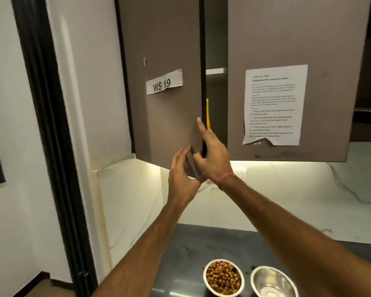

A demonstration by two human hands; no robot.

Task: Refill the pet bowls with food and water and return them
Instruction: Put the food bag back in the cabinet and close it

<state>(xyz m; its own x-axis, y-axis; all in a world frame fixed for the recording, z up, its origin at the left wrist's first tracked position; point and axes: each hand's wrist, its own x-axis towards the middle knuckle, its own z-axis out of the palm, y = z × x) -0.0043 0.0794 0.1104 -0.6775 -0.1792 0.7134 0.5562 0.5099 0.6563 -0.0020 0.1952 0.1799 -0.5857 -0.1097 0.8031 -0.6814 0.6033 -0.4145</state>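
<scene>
1. The food bowl (223, 278), a steel one heaped with brown and reddish kibble, stands on the dark counter (186, 249) at the bottom of the view, just left of the empty steel bowl (273, 282); the two sit close together, and whether their rims touch I cannot tell
2. Both bowls are cut off by the lower edge of the picture, and the right forearm crosses above and beside the empty one
3. Up above, the right hand (212, 155) is on the free edge of the left cupboard door (163, 82), its fingers wrapped round that edge with the thumb lying up the door's front
4. The left hand (181, 172) has its fingers straight and close together, laid against the lower corner of the same door; that corner is blurred, so the exact contact is hard to make out
5. The door bears a paper label reading "WS 19" (164, 82)
6. The right cupboard door (287, 39) carries a printed instruction sheet (274, 106), torn at its lower edge, its text too small to read
7. In the narrow gap between the doors a shelf (215, 71) and a thin strip of something yellow (207, 113) show; the rest of the inside is hidden
8. A lit marble backsplash (287, 189) runs under the cupboard, and a dark door frame (45, 125) stands at the left
</scene>
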